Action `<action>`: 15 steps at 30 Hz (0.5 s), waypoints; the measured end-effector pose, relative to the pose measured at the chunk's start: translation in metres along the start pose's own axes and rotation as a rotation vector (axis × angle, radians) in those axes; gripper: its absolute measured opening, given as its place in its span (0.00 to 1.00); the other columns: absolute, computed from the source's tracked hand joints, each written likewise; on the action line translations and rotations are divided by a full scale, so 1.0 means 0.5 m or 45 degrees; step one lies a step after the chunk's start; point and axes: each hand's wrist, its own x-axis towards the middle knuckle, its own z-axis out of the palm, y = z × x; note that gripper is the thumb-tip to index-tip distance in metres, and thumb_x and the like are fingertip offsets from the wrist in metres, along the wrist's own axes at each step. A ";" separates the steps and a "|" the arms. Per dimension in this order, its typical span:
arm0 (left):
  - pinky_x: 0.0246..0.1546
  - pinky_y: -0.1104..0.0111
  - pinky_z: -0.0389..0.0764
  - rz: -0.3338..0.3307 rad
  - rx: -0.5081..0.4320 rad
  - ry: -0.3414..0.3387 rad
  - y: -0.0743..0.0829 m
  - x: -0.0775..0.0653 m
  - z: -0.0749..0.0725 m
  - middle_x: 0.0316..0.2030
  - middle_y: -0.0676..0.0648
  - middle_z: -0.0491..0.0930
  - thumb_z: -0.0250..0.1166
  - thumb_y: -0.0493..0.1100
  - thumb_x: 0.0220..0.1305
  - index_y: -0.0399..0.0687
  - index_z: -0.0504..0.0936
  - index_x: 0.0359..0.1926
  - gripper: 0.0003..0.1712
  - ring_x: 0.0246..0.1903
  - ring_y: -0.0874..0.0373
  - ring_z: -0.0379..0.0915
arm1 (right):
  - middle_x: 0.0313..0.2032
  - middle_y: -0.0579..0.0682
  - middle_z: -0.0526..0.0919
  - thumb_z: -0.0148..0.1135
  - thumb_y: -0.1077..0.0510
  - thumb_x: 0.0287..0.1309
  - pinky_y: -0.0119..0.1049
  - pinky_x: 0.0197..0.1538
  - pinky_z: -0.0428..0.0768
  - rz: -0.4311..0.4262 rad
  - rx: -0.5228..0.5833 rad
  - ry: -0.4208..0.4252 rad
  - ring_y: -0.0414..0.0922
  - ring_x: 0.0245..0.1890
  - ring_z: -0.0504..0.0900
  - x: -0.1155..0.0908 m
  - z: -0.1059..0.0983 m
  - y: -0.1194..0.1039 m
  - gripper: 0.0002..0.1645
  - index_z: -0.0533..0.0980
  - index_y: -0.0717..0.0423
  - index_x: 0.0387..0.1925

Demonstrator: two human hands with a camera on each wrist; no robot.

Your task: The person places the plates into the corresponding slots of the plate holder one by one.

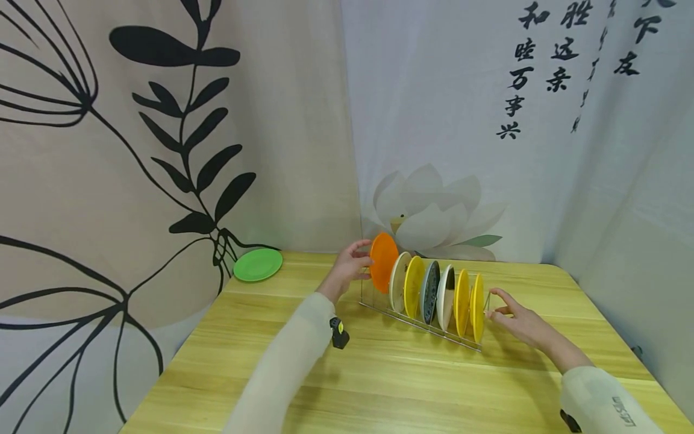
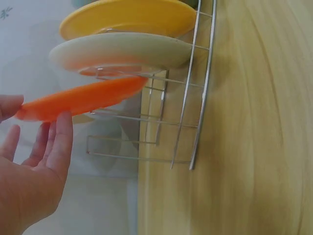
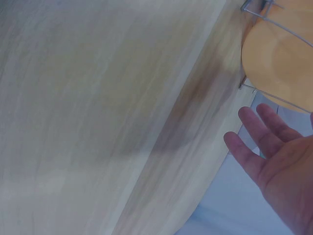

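My left hand (image 1: 349, 269) pinches an orange plate (image 1: 383, 259) by its edge, thumb on one side and fingers on the other. In the left wrist view the orange plate (image 2: 88, 98) tilts over the wire dish rack (image 2: 188, 117), its lower edge among the wires beside a cream plate (image 2: 122, 51). Several plates stand upright in the wire rack (image 1: 423, 328), yellow, cream, white and dark patterned. At the rack's right end my right hand (image 1: 515, 319) holds the end wire with thumb and forefinger. In the right wrist view that hand's other fingers (image 3: 264, 137) spread out straight.
A green plate (image 1: 258, 264) lies flat at the table's back left corner. The wooden table (image 1: 406, 386) meets a printed curtain (image 1: 293, 132) at the back. Another curtain (image 1: 640, 253) hangs along the right side.
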 end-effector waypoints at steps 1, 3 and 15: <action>0.45 0.51 0.84 -0.005 0.009 -0.010 -0.003 0.001 0.002 0.52 0.40 0.74 0.64 0.29 0.62 0.50 0.72 0.66 0.32 0.44 0.49 0.77 | 0.61 0.73 0.70 0.49 0.37 0.70 0.62 0.47 0.78 0.002 -0.002 0.000 0.68 0.51 0.77 0.000 0.000 0.000 0.45 0.46 0.52 0.76; 0.45 0.52 0.84 -0.018 0.026 -0.014 -0.009 0.002 0.005 0.50 0.41 0.75 0.65 0.29 0.62 0.48 0.72 0.67 0.32 0.44 0.50 0.78 | 0.62 0.73 0.70 0.49 0.36 0.70 0.63 0.47 0.78 0.008 -0.005 -0.001 0.69 0.51 0.77 0.000 0.000 0.001 0.46 0.45 0.52 0.76; 0.48 0.53 0.83 -0.004 0.008 0.059 -0.029 -0.004 -0.005 0.55 0.36 0.75 0.63 0.28 0.63 0.42 0.72 0.65 0.29 0.51 0.43 0.76 | 0.62 0.74 0.70 0.49 0.35 0.70 0.63 0.47 0.78 0.004 -0.007 -0.002 0.69 0.51 0.77 -0.001 -0.002 -0.004 0.47 0.45 0.52 0.77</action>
